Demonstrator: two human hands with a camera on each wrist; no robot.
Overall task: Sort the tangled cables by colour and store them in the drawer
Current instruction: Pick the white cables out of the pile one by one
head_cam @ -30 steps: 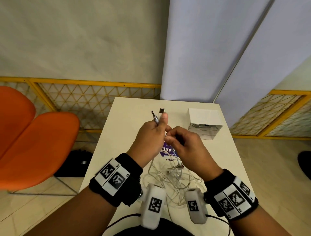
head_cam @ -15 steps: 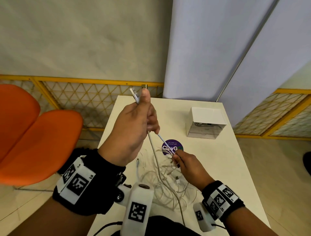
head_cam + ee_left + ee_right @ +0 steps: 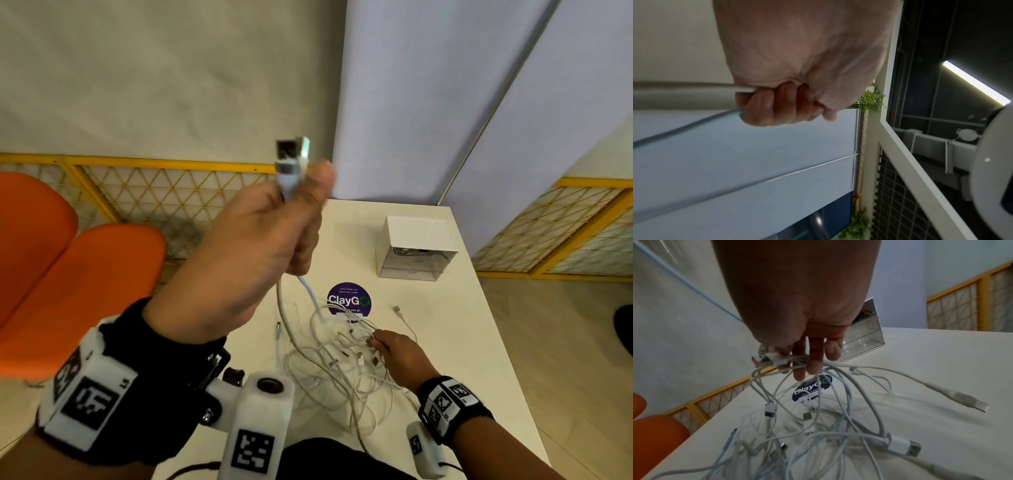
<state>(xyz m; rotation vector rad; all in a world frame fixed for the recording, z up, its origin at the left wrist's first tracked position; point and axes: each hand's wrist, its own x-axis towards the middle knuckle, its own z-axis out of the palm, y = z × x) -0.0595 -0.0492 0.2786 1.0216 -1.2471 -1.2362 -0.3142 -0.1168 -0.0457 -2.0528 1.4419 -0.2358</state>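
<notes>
My left hand (image 3: 274, 236) is raised high above the table and grips a white cable (image 3: 291, 329) near its two plug ends (image 3: 293, 154), which stick up past the thumb; in the left wrist view the curled fingers (image 3: 774, 107) close round that cable (image 3: 684, 87). The cable hangs down into a tangle of white cables (image 3: 339, 373) on the white table (image 3: 479, 342). My right hand (image 3: 394, 349) is low on the tangle, its fingers (image 3: 809, 363) gripping a bunch of cable strands (image 3: 783, 363). A small clear drawer unit (image 3: 416, 253) stands at the back right.
A round purple ClayGo sticker (image 3: 348, 298) lies behind the tangle. A loose cable end (image 3: 397, 310) lies to its right. Orange chairs (image 3: 82, 284) stand left of the table, with a yellow mesh railing (image 3: 171, 192) behind. Grey panels (image 3: 445, 102) rise beyond the far edge.
My left hand has lifted the cable's plug ends up and away from the table, drawing the cable out of the tangle. My right hand has dropped onto the tangle and holds it down.
</notes>
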